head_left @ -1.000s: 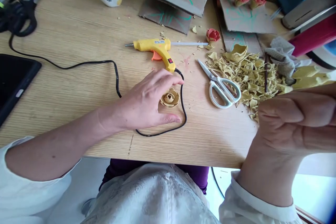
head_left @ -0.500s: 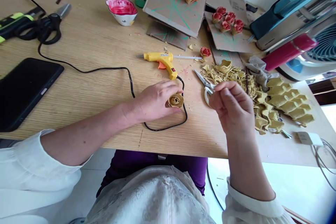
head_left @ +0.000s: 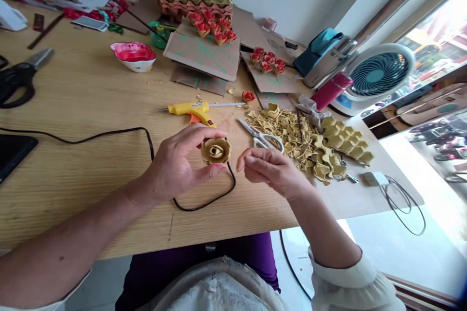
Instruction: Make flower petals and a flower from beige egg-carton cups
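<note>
Over the near side of the light wood-grain table, a tan, rose-shaped paper-pulp flower sits between the left hand's thumb and fingers, curved around its sides. Right hand's just right of it, fingers curled in, can't tell if they've got anything tiny. My guess: holding-and-tidying step, so next move calls for a gentle grip. Farther back: yellow plastic glue gun.

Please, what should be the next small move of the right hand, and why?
Probably, bring the right hand slightly left to the yellow flower: the left hand holds it facing the camera, and the right hand, curled, is close beside it but appears not to touch.
</note>
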Motion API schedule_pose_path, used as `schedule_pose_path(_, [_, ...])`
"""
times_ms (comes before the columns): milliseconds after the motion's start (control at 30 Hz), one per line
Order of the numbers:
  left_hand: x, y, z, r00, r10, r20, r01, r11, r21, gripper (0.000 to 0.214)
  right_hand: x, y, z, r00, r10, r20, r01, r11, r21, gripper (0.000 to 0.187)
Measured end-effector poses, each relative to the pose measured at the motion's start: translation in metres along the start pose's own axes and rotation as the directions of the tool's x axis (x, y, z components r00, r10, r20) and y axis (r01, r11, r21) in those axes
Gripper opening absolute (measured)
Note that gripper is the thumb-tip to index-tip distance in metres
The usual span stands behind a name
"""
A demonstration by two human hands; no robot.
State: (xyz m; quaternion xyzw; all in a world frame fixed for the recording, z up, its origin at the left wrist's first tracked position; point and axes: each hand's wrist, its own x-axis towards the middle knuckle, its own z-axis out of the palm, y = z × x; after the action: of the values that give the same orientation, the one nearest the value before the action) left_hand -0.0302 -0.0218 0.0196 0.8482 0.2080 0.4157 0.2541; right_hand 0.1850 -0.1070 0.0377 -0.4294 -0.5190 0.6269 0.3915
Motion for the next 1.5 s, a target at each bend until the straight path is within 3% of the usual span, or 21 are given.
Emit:
schedule_pose_path(67, [0.001, -0.004, 0.001, 0.998, -0.061, 0.016, 0.061, 0.998, 0.028, 0.037, -0.009, -0.012, -0.023, 0.992, -0.055, -0.116, 0.048, 0.997, -0.062, 0.034])
schedule_pose_path(167, [0.002, -0.011, 0.003, 0.992, -0.119, 0.044, 0.115, 0.989, 0.088, 0.036, -0.018, -0.029, -0.069, 0.934, -0.156, -0.32, 0.074, 0.965, -0.252, 0.034])
schedule_pose_path(300, [0.002, -0.017, 0.005, 0.988, -0.142, 0.066, 0.129, 0.977, 0.173, 0.035, -0.017, -0.041, -0.141, 0.779, -0.326, -0.536, 0.056, 0.887, -0.458, 0.034])
schedule_pose_path(400, [0.001, -0.021, 0.006, 0.987, -0.129, 0.101, 0.106, 0.973, 0.203, 0.034, -0.018, -0.039, -0.188, 0.652, -0.358, -0.668, -0.095, 0.836, -0.541, 0.027])
schedule_pose_path(500, [-0.002, -0.024, 0.007, 0.99, -0.065, 0.126, 0.039, 0.979, 0.198, 0.036, -0.027, -0.033, -0.219, 0.529, -0.385, -0.756, -0.343, 0.718, -0.606, 0.025])
schedule_pose_path(533, [-0.003, -0.025, 0.007, 0.989, -0.051, 0.136, 0.022, 0.979, 0.203, 0.037, -0.032, -0.03, -0.226, 0.518, -0.395, -0.759, -0.427, 0.649, -0.63, 0.027])
schedule_pose_path(567, [-0.003, -0.025, 0.008, 0.988, -0.041, 0.147, 0.01, 0.978, 0.208, 0.038, -0.037, -0.027, -0.232, 0.541, -0.402, -0.738, -0.497, 0.555, -0.667, 0.028])
schedule_pose_path(633, [-0.004, -0.024, 0.009, 0.987, -0.026, 0.156, -0.009, 0.976, 0.218, 0.039, -0.047, -0.022, -0.238, 0.638, -0.389, -0.665, -0.561, 0.356, -0.747, 0.025])
schedule_pose_path(700, [-0.004, -0.023, 0.01, 0.986, -0.019, 0.164, -0.018, 0.975, 0.223, 0.04, -0.057, -0.018, -0.24, 0.712, -0.361, -0.603, -0.563, 0.222, -0.796, 0.028])
schedule_pose_path(733, [-0.003, -0.023, 0.01, 0.986, -0.02, 0.167, -0.018, 0.975, 0.223, 0.04, -0.062, -0.017, -0.239, 0.727, -0.355, -0.588, -0.561, 0.188, -0.806, 0.028])
schedule_pose_path(867, [-0.003, -0.023, 0.009, 0.985, -0.009, 0.174, -0.026, 0.98, 0.198, 0.04, -0.08, -0.014, -0.23, 0.744, -0.398, -0.537, -0.544, 0.106, -0.833, 0.035])
schedule_pose_path(1033, [-0.004, -0.022, 0.007, 0.974, -0.003, 0.226, -0.044, 0.978, 0.202, 0.036, -0.098, -0.018, -0.206, 0.746, -0.525, -0.409, -0.478, 0.004, -0.878, 0.027])
schedule_pose_path(1233, [-0.005, -0.02, 0.012, 0.959, -0.074, 0.274, 0.031, 0.987, 0.161, 0.039, -0.085, -0.023, -0.151, 0.73, -0.645, -0.227, -0.281, 0.02, -0.959, 0.027])
schedule_pose_path(1333, [-0.006, -0.021, 0.014, 0.947, -0.113, 0.301, 0.065, 0.984, 0.164, 0.037, -0.062, -0.017, -0.117, 0.767, -0.63, -0.125, -0.154, 0.009, -0.988, 0.021])
schedule_pose_path(1400, [-0.007, -0.021, 0.015, 0.939, -0.13, 0.318, 0.079, 0.983, 0.168, 0.037, -0.044, -0.012, -0.096, 0.801, -0.594, -0.077, -0.058, 0.05, -0.997, 0.02])
schedule_pose_path(1500, [-0.007, -0.021, 0.014, 0.928, -0.159, 0.337, 0.103, 0.979, 0.178, 0.045, -0.021, -0.006, -0.074, 0.813, -0.582, -0.031, 0.03, 0.095, -0.995, 0.021])
